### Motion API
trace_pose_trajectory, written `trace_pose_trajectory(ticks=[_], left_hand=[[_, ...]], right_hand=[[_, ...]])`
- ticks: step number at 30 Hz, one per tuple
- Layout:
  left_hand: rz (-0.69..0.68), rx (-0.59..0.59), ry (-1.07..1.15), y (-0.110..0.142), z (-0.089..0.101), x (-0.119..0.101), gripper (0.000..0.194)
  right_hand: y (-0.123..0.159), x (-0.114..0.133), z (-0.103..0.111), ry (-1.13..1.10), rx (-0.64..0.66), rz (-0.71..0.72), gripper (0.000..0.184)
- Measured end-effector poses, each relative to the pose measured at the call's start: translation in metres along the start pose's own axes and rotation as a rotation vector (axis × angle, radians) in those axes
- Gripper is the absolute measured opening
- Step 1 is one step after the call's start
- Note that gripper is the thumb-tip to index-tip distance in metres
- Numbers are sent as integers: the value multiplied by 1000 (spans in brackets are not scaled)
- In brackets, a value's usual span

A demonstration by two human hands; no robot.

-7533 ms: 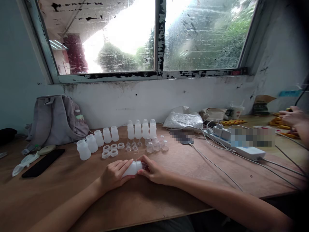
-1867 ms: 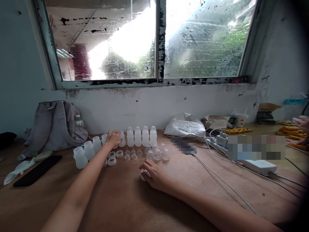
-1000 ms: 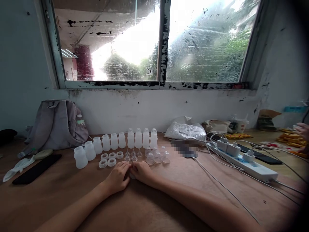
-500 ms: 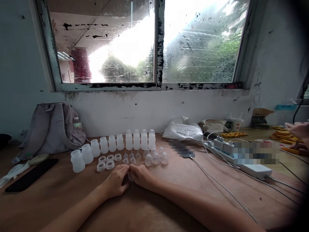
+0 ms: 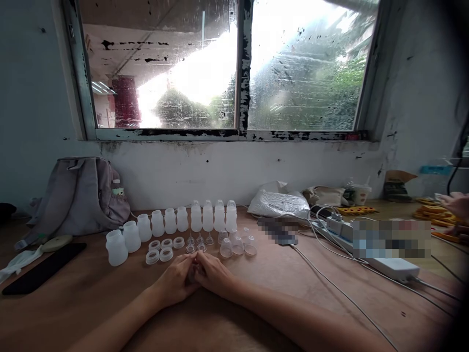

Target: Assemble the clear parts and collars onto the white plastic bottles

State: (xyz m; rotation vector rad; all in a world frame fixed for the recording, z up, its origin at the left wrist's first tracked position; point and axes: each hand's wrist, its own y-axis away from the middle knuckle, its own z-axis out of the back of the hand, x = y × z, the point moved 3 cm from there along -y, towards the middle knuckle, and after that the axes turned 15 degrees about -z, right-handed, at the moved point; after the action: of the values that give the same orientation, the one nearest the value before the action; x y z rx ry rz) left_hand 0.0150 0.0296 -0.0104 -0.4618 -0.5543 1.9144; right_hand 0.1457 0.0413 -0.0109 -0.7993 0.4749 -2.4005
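My left hand point(image 5: 175, 282) and my right hand point(image 5: 213, 275) meet on the wooden table point(image 5: 256, 288), fingers curled together around a small translucent part that is mostly hidden between them. Just beyond lie white screw rings point(image 5: 160, 254), clear nipples point(image 5: 200, 240) and clear caps point(image 5: 234, 247). Behind those stands a curved row of uncapped white bottles point(image 5: 144, 229), continuing right into capped bottles point(image 5: 213, 216) near the wall.
A grey backpack point(image 5: 82, 195) leans at the back left, with a black phone point(image 5: 38, 268) and white glove in front. A white bag point(image 5: 279, 203), power strip point(image 5: 392, 266) and cables lie to the right. Another person's hand point(image 5: 454, 205) works at the far right.
Earlier I held a bottle in both hands, then my left hand set it into the row. Both hands have since come together on the small part and have barely moved.
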Motion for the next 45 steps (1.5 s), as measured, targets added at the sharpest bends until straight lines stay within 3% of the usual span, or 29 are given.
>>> trace_pose_trajectory(ticks=[3, 16, 27, 45], left_hand=[[37, -15, -2, 2, -1, 5, 66], [53, 15, 2, -3, 11, 6, 42], [13, 57, 52, -5, 18, 6, 49], [-81, 134, -81, -2, 21, 13, 49]], right_hand=[[1, 4, 2, -28, -13, 30, 14], [2, 13, 9, -56, -44, 223, 25], [1, 8, 6, -62, -86, 214, 31], [0, 6, 3, -64, -107, 243, 28]])
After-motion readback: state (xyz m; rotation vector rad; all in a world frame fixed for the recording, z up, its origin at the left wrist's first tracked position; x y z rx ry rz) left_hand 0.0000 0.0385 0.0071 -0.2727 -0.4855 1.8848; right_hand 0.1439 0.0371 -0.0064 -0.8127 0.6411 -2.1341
